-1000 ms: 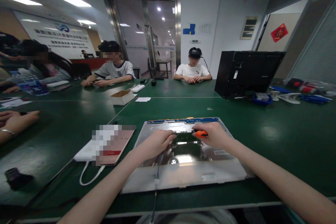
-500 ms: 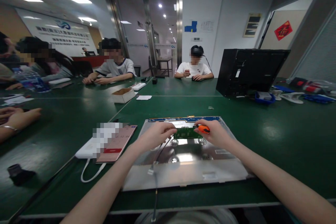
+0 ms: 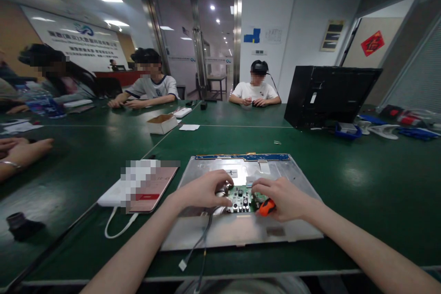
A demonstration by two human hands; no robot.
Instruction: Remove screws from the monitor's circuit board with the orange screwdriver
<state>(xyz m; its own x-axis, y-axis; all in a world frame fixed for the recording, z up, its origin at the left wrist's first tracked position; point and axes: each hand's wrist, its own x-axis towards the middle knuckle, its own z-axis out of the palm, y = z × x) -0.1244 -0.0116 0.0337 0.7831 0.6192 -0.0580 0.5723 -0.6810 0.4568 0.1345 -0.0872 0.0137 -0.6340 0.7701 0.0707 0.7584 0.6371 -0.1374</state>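
Observation:
A green circuit board (image 3: pixel 241 198) lies flat or nearly flat over the silver metal back of a display panel (image 3: pixel 237 232). My left hand (image 3: pixel 206 188) grips the board's left edge between thumb and fingers. At its right edge is my right hand (image 3: pixel 284 196), fingers curled around an orange and black tool handle (image 3: pixel 266 207), perhaps a screwdriver, and touching the board. The tool's tip is hidden. Dark thin cables (image 3: pixel 206 225) run from the board's left side down over the panel, one ending in a white connector (image 3: pixel 182 264). A blue strip board (image 3: pixel 241 157) lines the panel's far edge.
Left of the panel lie a phone (image 3: pixel 156 186) and a white power bank (image 3: pixel 113 190) with a white cable. A small open box (image 3: pixel 161 124) stands farther back. A black monitor housing (image 3: pixel 330 94) stands at right. Other people sit around the green table (image 3: pixel 372 197).
Both hands have brought the circuit board nearer to me and lower on the panel. It has turned over, so its component side now shows. The white connector has swung toward the front edge.

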